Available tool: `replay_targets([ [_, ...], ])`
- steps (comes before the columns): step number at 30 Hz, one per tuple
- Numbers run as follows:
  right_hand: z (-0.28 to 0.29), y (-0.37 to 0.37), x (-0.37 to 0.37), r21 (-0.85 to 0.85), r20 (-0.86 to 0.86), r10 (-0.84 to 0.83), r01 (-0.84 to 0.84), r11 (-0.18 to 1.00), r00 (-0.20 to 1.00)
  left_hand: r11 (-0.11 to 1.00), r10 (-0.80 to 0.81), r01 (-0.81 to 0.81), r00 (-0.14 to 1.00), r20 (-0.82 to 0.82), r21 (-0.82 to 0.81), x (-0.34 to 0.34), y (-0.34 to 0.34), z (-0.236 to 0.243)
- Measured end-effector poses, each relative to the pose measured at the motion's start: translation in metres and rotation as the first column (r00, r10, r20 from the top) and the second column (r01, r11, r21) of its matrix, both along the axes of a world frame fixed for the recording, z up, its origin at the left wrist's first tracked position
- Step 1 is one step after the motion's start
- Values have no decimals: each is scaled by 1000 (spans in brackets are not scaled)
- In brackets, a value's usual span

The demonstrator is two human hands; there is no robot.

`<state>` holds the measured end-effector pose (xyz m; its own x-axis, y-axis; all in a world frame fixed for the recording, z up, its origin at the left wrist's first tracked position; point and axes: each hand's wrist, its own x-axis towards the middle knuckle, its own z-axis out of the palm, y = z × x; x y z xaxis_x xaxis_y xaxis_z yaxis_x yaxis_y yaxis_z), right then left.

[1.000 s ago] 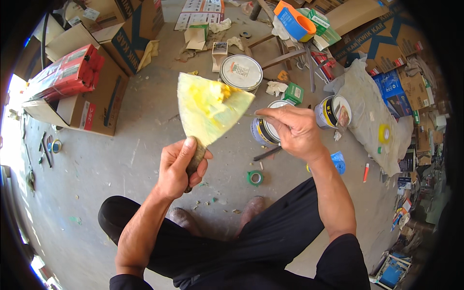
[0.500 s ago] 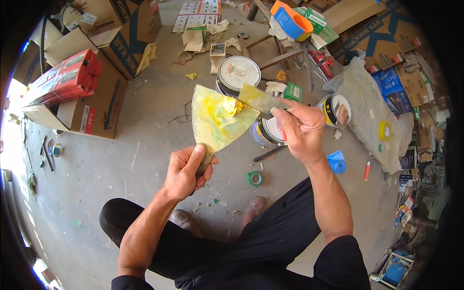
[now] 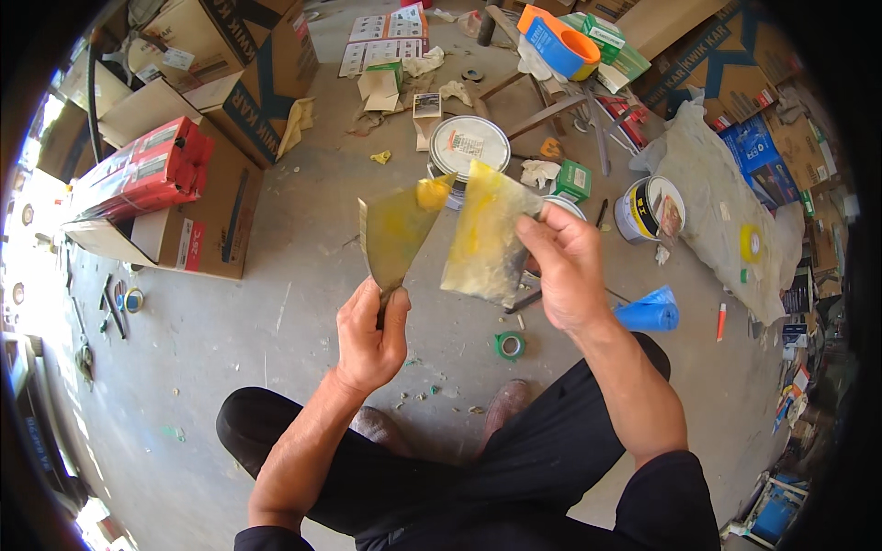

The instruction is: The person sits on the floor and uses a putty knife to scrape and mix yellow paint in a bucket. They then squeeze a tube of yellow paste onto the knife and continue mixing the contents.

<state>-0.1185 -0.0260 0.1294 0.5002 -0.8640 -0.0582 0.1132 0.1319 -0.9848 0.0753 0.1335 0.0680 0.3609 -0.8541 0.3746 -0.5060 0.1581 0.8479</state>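
Note:
My left hand (image 3: 371, 335) is closed round the handle of a fan-shaped putty knife (image 3: 395, 230), its blade pointing away from me. A lump of yellow putty (image 3: 433, 195) clings to the blade's right corner. In my right hand (image 3: 571, 266) a flat rectangular scraper (image 3: 487, 241) is pinched between thumb and fingers, with yellow smears over its face. The two blades stand side by side with a narrow gap between them. Behind them is a round lidded can (image 3: 469, 145); another can's lid is mostly hidden by my right hand.
An open can (image 3: 650, 209) stands to the right beside a sheet of plastic film (image 3: 717, 211). Green tape (image 3: 509, 345) and a blue roll (image 3: 649, 310) lie nearer my knees. Cardboard boxes (image 3: 211, 220) with red packs (image 3: 152, 174) fill the left; an orange-and-blue ring (image 3: 560, 44) sits far off.
The scraper has come off the putty knife and turned its broad smeared face into view. The putty knife has tilted, and the putty sits at its corner. My view has shifted slightly.

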Motion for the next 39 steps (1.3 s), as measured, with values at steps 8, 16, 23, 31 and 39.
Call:
replay_targets([
  [8,-9,12,9,146,133,38,-57,988,990,999,-28,25,989,148,20,-19,-5,-8],
  [16,-10,13,-5,17,206,134,-140,990,969,998,60,-63,959,276,1,-20,-6,-11],
  [23,-1,19,-1,82,322,99,-132,988,941,971,236,-233,874,424,-60,-5,-9,-14],
  [31,13,-13,-7,-148,239,-60,98,984,969,964,233,-258,932,279,56,13,-16,-1],
  [39,23,-27,-7,-841,-130,-151,-28,540,980,826,-67,465,643,-763,318,10,-6,23],
])
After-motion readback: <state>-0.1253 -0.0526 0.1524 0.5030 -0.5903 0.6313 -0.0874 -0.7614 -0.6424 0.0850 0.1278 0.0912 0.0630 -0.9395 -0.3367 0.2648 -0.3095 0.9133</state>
